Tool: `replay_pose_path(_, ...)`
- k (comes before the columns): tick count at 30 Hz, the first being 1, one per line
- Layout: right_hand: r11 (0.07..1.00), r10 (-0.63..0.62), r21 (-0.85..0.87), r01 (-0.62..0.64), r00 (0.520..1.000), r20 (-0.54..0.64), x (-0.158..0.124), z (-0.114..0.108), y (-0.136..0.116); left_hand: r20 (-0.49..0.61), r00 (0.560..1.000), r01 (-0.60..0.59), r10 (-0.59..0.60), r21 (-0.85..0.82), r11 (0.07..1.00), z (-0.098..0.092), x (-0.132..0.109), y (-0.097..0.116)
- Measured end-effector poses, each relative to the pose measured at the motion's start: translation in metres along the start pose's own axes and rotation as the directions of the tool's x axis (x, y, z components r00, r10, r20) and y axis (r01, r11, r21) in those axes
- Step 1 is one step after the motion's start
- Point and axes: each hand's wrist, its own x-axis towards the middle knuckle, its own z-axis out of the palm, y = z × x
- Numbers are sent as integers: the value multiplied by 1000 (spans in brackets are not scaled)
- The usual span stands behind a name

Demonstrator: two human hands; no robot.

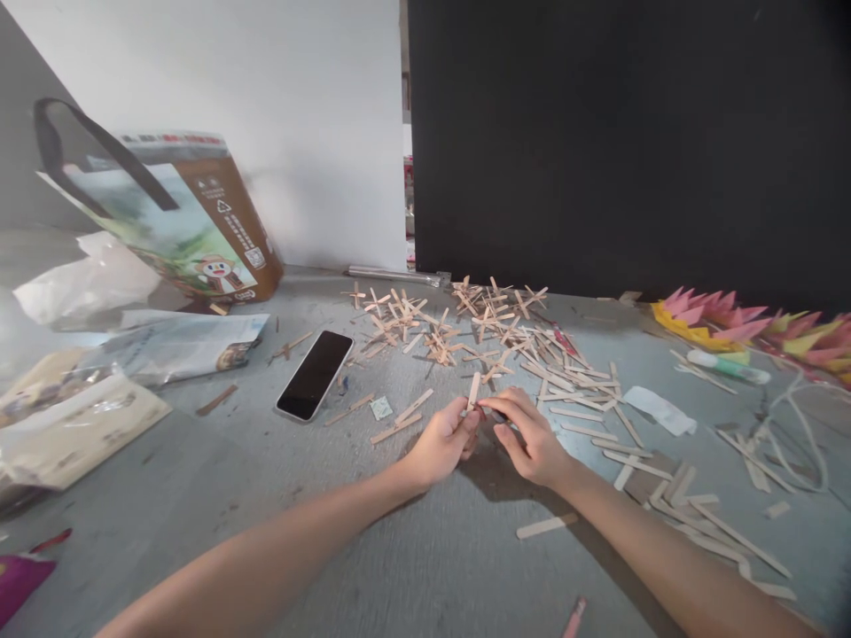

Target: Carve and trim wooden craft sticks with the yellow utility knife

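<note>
Between the thumb and fingers of my left hand [441, 445], a pale wooden craft stick [474, 390] points up and away from me. My right hand [535, 443] is closed beside it, its fingertips close to the stick. A small dark and reddish thing shows at those fingertips, too small to name. Just beyond both hands lie piles of crossed craft sticks [488, 310]. More loose sticks [578, 381] spread to the right of the piles, and a single stick [546, 526] lies below my right wrist.
A phone [315, 376] lies left of my hands. Further left are a printed bag [199, 221] and plastic packets [186, 341]. On the right are a glue stick [728, 366], a white cable [791, 434], white paper [660, 410] and pink-yellow paper decorations [714, 319]. A black panel [625, 142] stands behind.
</note>
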Motion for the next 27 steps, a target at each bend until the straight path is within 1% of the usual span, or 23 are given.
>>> replay_pose_path(5, 999, 40, -26, -41, 999, -34, 1, 2, -1, -33, 999, -22, 22, -6, 1000, 2, -1, 5)
replay_pose_path(12, 997, 61, -51, -64, 997, -51, 0, 6, 5, -19, 1000, -17, 16, -54, 998, 0, 1, 1)
replay_pose_path(19, 994, 94, -52, -97, 993, -66, 0, 7, 7, -5, 1000, 12, -12, -37, 999, 2, 0, 4)
replay_pose_path(24, 993, 97, -62, -101, 993, -61, -1, 8, 8, 4, 1000, 16, -16, -49, 999, 1, 1, 3)
replay_pose_path(27, 992, 116, -34, -119, 989, -88, -3, 10, 10, -1, 999, 34, -34, -71, 997, 1, 2, 3)
